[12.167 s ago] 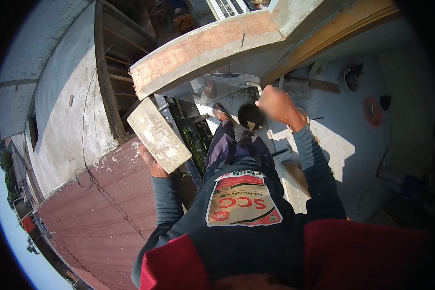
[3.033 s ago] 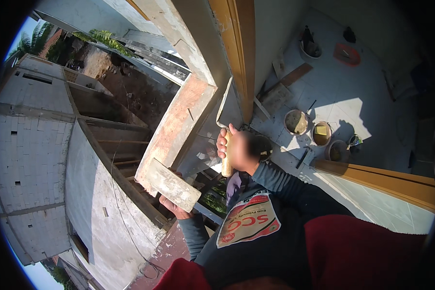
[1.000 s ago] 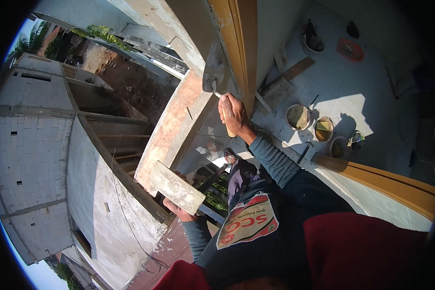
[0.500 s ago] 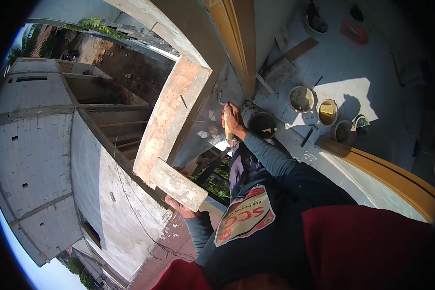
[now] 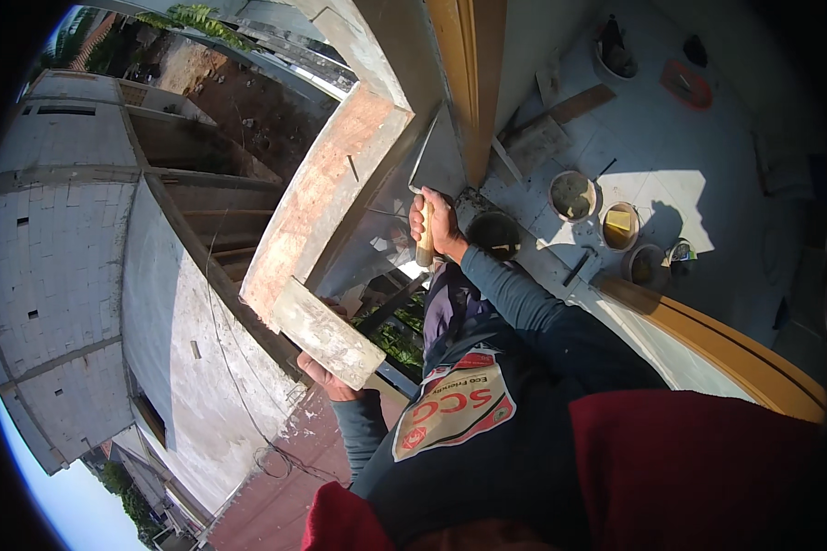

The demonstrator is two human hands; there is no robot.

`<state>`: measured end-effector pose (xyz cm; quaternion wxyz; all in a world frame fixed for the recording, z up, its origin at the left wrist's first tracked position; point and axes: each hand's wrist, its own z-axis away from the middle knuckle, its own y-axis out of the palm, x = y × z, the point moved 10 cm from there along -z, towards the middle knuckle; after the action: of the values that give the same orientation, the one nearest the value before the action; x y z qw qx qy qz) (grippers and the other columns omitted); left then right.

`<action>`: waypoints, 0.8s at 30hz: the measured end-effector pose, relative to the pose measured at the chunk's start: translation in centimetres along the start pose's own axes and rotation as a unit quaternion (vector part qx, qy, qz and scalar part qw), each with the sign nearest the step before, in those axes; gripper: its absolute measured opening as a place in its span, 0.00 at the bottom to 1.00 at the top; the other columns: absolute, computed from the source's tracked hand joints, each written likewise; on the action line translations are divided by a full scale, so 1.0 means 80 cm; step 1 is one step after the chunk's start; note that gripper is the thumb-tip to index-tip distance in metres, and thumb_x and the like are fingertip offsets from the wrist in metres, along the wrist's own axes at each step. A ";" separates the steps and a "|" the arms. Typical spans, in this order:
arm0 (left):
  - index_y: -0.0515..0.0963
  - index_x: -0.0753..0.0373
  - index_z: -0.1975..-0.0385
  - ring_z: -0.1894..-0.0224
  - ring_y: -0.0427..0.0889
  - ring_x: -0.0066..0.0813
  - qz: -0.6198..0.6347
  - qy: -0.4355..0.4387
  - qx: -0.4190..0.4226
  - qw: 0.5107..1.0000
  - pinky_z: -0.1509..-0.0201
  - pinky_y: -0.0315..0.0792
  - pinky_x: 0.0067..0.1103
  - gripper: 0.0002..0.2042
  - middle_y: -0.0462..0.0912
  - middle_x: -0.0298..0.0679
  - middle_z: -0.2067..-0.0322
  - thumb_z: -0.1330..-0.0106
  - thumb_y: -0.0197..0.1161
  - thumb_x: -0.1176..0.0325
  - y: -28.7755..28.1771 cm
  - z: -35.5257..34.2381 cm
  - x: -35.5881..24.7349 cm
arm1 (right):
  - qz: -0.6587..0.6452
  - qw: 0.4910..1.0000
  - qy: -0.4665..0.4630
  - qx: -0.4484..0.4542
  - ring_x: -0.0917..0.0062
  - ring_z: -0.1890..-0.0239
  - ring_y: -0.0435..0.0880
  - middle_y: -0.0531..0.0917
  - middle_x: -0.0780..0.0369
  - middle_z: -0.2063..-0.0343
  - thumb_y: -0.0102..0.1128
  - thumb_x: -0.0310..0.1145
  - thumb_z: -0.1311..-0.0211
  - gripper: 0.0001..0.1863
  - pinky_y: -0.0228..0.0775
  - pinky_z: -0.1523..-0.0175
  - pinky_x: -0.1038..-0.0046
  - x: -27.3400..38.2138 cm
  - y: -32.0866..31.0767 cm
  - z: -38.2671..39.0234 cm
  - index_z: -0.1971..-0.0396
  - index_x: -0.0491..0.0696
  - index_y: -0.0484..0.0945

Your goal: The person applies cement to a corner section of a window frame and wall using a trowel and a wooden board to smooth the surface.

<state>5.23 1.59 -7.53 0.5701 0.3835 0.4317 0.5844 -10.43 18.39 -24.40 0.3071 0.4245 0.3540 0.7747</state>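
Note:
My right hand [image 5: 443,222] is closed around the wooden handle [image 5: 424,241] of a trowel. Its thin metal neck and blade edge rise away from me beside a corner post. Lower left, my left hand [image 5: 324,375] grips a short, pale board [image 5: 329,332] smeared with dried mortar; some of its fingers are hidden beneath. The board's far end overlaps the near end of a ledge [image 5: 314,197] with a rough reddish-brown top and grey edge. A thin metal rod [image 5: 352,168] sticks out of the ledge.
A black bucket [image 5: 493,235] stands by my right forearm. Beyond it are a bucket of grey mix [image 5: 572,196], one with a yellow sponge [image 5: 619,223] and a reddish basin [image 5: 686,84]. Wooden frames [image 5: 473,101] border the tiled floor. Past the ledge is a drop toward a neighbouring block building [image 5: 60,225].
My right hand has turned the trowel, so its handle and long blade edge now show more clearly. My left hand and the board have shifted slightly left in the view, which has moved a little.

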 end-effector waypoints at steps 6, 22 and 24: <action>0.63 0.72 0.44 0.46 0.69 0.42 -0.034 0.035 0.001 0.999 0.39 0.67 0.33 0.32 0.67 0.51 0.49 0.56 0.54 0.83 -0.011 0.013 -0.014 | 0.196 0.975 -0.097 0.029 0.80 0.89 0.67 0.70 0.63 0.89 0.44 0.46 0.35 0.21 0.62 0.84 0.75 -0.003 0.012 0.009 0.82 0.46 0.67; 0.64 0.69 0.44 0.48 0.70 0.41 -0.019 0.049 -0.035 0.998 0.40 0.68 0.33 0.32 0.69 0.48 0.52 0.58 0.55 0.80 -0.029 0.038 0.007 | 0.462 0.858 -0.206 0.089 0.77 0.86 0.73 0.72 0.63 0.86 0.48 0.40 0.36 0.15 0.62 0.81 0.75 0.075 -0.048 -0.038 0.78 0.47 0.72; 0.64 0.69 0.44 0.49 0.71 0.41 -0.019 0.063 -0.048 0.997 0.40 0.68 0.33 0.32 0.69 0.48 0.52 0.58 0.55 0.80 -0.039 0.036 0.006 | 0.560 0.753 -0.307 0.159 0.72 0.83 0.76 0.74 0.60 0.82 0.56 0.33 0.43 0.06 0.65 0.78 0.72 0.060 -0.032 -0.022 0.73 0.45 0.74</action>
<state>8.93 2.16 -9.56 0.5699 0.3099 0.4458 0.6168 -13.69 23.08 -25.05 -0.1614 0.8043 0.0575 0.5690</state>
